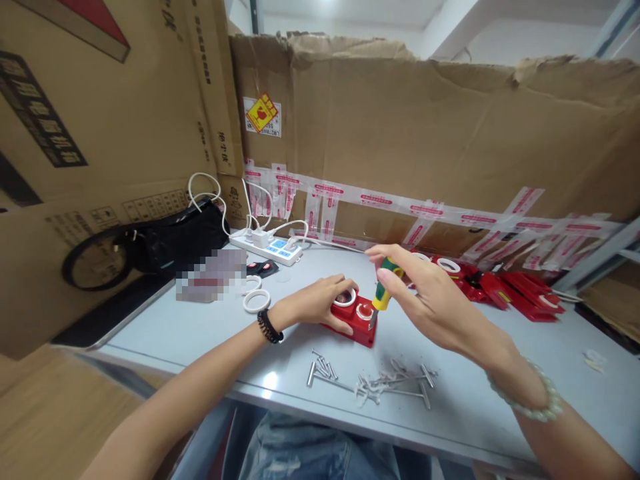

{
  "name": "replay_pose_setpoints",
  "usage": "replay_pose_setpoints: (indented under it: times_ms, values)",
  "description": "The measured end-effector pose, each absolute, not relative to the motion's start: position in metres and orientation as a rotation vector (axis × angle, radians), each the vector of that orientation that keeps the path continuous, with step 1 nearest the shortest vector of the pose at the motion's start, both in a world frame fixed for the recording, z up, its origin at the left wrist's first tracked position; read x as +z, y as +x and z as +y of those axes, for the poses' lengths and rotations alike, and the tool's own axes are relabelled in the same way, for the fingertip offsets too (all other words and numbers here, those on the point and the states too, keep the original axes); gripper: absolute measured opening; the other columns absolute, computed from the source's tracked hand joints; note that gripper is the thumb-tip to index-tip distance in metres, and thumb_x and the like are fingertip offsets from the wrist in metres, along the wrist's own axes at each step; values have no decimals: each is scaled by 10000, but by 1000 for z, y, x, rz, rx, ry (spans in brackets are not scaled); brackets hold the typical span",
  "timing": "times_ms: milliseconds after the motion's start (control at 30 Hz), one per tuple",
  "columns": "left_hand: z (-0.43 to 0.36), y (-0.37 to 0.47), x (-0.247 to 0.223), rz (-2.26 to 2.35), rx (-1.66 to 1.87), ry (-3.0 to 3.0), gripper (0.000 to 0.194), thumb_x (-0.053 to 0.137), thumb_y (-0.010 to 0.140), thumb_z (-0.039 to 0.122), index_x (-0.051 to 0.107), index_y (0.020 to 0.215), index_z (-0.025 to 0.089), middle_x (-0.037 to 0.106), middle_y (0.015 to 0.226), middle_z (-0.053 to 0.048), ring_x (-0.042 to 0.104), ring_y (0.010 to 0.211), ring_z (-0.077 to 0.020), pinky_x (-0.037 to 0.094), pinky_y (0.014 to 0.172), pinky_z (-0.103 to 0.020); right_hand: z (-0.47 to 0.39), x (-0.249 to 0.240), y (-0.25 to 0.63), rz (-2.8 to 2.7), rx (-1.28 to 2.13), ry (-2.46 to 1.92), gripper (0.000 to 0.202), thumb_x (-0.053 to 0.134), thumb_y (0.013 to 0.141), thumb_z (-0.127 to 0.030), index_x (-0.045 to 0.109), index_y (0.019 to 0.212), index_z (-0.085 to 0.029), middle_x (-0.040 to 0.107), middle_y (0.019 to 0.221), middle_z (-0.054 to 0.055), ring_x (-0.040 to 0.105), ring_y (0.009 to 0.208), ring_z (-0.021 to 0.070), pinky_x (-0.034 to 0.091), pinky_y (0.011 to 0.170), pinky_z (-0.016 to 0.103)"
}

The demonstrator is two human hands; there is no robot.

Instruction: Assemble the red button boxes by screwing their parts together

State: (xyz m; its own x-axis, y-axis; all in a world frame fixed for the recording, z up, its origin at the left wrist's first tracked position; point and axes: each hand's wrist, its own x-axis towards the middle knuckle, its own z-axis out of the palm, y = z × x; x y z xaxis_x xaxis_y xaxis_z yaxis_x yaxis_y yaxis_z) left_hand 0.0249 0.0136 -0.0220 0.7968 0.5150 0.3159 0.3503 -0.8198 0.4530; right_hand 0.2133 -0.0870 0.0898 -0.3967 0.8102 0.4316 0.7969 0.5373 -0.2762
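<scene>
A red plastic box-like part [357,330] lies on the table in front of me, with a white ring [346,297] and a round red spot edged in white on its top. My left hand [323,300] is closed around its left end, thumb along the near side. In my right hand [417,287] is a screwdriver [384,287] with a green and yellow handle, held tilted. Its tip is at the right end of the red part; whether a screw sits under it I cannot make out. Loose screws [326,365] and metal T-shaped pieces [395,387] lie nearer to me.
White rings [257,301] lie to the left. A power strip [270,245] with white cables, a black bag [180,237] and a blurred-out item stand behind them. More red parts [530,297] are at the back right. Tall cardboard [425,133] walls off the table's far side.
</scene>
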Motion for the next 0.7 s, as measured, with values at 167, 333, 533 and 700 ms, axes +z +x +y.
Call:
replay_pose_setpoints:
  times_ms: [167,333,533,700]
  values:
    - [11,25,-17,718,536,2637,645,714,637,546,470,1137,219,518,983,-57,531,837,-204,434,761,-311,-94,106,227,-2451,95,-1313,392,347,939,-348,419,1318,-278,522,1327,33,527,1145,184,420,919,320]
    - [10,25,-17,720,534,2647,648,704,638,557,472,1139,217,521,995,-63,525,843,-213,427,760,-318,-85,95,214,-2156,-406,-1537,389,451,856,-542,638,889,-202,665,639,29,604,568,177,394,525,284]
    - [10,25,-17,711,546,2626,648,720,630,546,477,1136,221,521,986,-57,524,837,-206,429,753,-306,-84,87,210,-2099,-459,-1486,367,329,933,-355,609,1093,-179,708,864,70,650,746,197,426,596,293]
    - [10,25,-17,725,533,2650,680,723,620,561,469,1147,213,524,989,-62,524,861,-222,427,762,-314,-84,84,213,-2147,-177,-1243,293,407,922,-347,647,998,-198,701,910,44,648,822,159,466,738,272]
